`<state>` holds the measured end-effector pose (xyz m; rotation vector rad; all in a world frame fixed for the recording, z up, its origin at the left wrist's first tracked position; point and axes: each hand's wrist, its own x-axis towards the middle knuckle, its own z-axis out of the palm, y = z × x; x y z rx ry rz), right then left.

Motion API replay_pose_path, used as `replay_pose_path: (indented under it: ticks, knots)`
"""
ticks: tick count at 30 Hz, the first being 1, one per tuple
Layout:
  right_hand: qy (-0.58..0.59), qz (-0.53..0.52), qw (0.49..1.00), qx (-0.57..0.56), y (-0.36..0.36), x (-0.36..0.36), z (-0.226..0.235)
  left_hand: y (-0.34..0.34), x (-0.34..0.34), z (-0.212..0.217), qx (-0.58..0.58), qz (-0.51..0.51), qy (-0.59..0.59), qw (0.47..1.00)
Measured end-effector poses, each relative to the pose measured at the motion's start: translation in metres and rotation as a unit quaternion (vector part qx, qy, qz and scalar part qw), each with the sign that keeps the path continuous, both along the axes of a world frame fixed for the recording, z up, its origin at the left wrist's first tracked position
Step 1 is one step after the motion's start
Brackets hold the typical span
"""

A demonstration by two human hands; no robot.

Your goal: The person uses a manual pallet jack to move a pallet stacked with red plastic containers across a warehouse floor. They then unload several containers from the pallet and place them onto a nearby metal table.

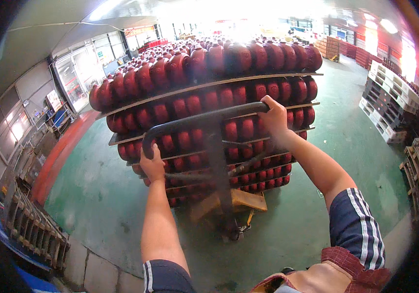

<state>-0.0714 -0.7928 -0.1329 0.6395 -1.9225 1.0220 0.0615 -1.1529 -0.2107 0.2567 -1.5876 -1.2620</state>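
Observation:
A dark looped handle (204, 117) of a yellow pallet jack (229, 202) rises in front of me. My left hand (152, 163) grips the left side of the loop. My right hand (274, 117) grips its upper right end. The jack's shaft runs down the middle to its yellow base on the green floor. Behind the handle stands a tall pallet load of red round containers (209, 63), stacked in several layers with thin brown boards (204, 85) between the layers.
Stacked white and grey pallets (390, 102) stand at the right. Wooden pallets (417, 171) lean at the far right edge. More pallets and a blue bin (29, 227) are at the lower left. Glass-walled rooms (80, 73) line the left wall beside a red floor strip.

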Motion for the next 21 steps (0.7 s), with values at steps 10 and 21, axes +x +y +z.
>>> replay_pose_path:
  ticks: [10,21]
  knots:
    - [0.019,-0.022,1.000,0.002,-0.011,-0.027,-0.001,-0.014,-0.040,0.000,-0.006,-0.009,0.019,1.000]
    - [0.010,-0.001,1.000,0.003,-0.019,-0.087,-0.005,-0.024,-0.088,-0.015,0.080,-0.060,-0.009,0.995]
